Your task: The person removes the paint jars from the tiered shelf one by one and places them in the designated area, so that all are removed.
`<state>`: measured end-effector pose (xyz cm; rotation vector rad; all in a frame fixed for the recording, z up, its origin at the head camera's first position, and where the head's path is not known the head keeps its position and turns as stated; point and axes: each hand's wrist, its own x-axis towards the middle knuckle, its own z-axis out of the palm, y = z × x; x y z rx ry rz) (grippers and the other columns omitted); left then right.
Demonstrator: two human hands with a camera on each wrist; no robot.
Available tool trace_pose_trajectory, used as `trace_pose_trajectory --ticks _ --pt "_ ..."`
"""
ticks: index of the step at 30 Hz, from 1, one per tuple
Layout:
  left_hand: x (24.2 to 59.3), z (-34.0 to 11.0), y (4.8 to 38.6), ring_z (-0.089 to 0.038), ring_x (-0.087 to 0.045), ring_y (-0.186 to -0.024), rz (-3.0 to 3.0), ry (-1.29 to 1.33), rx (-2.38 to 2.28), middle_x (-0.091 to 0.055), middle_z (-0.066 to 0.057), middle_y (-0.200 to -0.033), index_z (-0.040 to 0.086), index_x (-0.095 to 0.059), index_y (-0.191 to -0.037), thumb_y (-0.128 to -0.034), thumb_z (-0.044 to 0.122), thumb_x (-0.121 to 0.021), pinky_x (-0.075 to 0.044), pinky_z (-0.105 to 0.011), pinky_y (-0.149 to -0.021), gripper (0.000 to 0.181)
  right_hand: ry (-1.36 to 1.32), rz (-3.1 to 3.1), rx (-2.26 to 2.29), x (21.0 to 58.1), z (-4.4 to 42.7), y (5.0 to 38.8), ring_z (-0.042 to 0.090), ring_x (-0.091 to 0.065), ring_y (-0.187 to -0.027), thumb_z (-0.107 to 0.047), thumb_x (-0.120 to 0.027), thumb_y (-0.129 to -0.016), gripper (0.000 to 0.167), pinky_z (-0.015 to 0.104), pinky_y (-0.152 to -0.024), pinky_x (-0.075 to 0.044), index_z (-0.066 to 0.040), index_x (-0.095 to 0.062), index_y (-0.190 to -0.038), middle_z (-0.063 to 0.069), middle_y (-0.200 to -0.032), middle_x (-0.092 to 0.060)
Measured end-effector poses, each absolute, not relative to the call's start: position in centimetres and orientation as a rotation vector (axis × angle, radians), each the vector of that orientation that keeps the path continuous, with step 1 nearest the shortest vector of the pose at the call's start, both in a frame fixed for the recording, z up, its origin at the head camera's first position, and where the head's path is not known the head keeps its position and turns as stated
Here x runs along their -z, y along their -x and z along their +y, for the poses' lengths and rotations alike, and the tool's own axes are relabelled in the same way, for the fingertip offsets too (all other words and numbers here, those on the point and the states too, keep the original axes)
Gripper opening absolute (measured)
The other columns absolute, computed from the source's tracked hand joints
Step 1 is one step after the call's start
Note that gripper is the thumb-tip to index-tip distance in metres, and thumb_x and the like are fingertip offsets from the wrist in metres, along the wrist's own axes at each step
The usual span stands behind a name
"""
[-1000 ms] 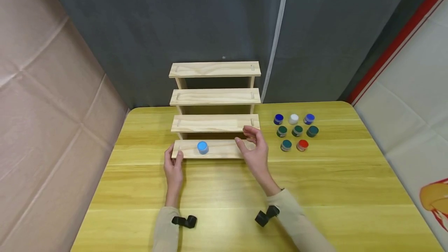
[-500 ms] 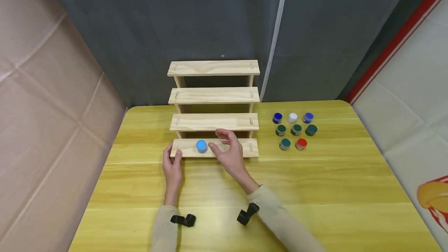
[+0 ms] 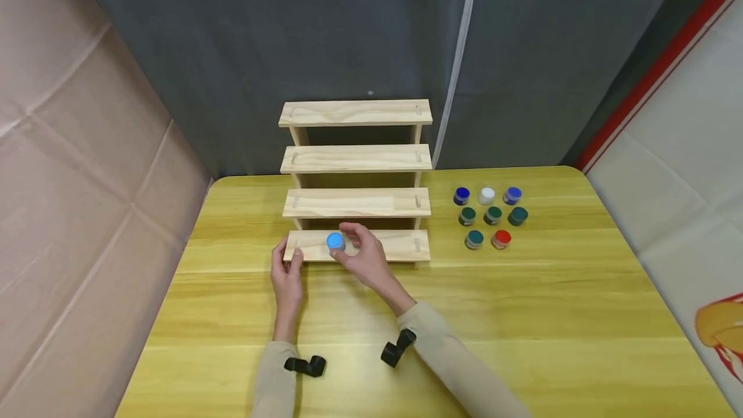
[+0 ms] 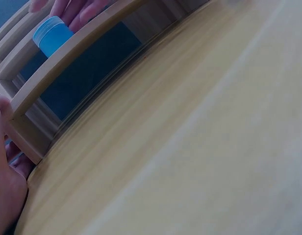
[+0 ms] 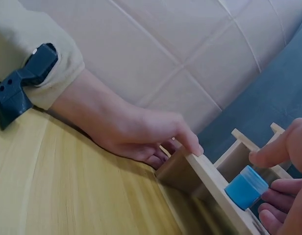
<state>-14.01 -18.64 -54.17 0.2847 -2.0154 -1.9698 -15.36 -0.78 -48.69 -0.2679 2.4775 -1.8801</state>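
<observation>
A small blue paint jar (image 3: 335, 242) stands upright on the lowest step of a wooden tiered display stand (image 3: 356, 202), left of that step's middle. My left hand (image 3: 287, 280) grips the step's left end, thumb on the front top edge and fingers round the side. Beside the jar is my right hand (image 3: 367, 262), its thumb and fingers spread about the lid. In the right wrist view a gap shows between the thumb (image 5: 268, 152) and the jar, while the other fingers are close to the lid; whether they touch is unclear.
On the table (image 3: 522, 315), right of the stand, several small jars stand in rows: blue-lidded and white-lidded (image 3: 486, 196) at the back, green-lidded (image 3: 493, 215) ones in the middle, and a red-lidded jar (image 3: 501, 239) in front. A dark curtain (image 3: 261, 50) hangs behind.
My right hand has moved left from the lowest step's right end to the blue jar. My left hand still holds the left end, and the jars stay where they were.
</observation>
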Motion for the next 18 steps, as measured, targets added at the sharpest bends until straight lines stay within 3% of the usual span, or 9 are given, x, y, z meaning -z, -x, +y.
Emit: trace_pose_trajectory --ticks 6,12,18 --pt "54.1 -18.6 14.1 -0.004 -0.056 -0.100 -1.983 -0.257 1.996 -0.049 -0.025 -0.150 -0.006 -0.045 -0.146 -0.1028 0.006 -0.054 -0.048 -0.012 -0.082 0.046 0.273 2.549 1.781 49.6 -1.1 15.9 0.031 -0.058 -0.126 -0.008 -0.077 -0.088 0.050 0.045 -0.107 -0.048 0.002 -0.060 -0.134 0.016 -0.134 -0.064" --pt "54.1 -18.6 14.1 -0.004 -0.056 -0.101 -1.984 -0.257 1.989 -0.051 -0.025 -0.147 -0.006 -0.045 -0.146 -0.1029 0.006 -0.054 -0.048 -0.011 -0.083 0.046 0.262 2.636 1.726 50.1 -1.3 16.1 0.028 -0.060 -0.116 -0.012 -0.077 -0.088 0.038 0.042 -0.099 -0.051 -0.005 -0.067 -0.125 0.012 -0.125 -0.069" --pt "55.7 -18.9 14.8 -0.007 -0.055 -0.105 -1.976 -0.264 1.987 -0.051 -0.024 -0.147 -0.004 -0.045 -0.147 -0.1031 0.007 -0.054 -0.047 -0.010 -0.084 0.046 0.244 2.621 1.753 50.2 -1.2 15.9 0.029 -0.060 -0.113 -0.012 -0.078 -0.088 0.035 0.044 -0.098 -0.050 -0.006 -0.068 -0.121 0.012 -0.121 -0.070"
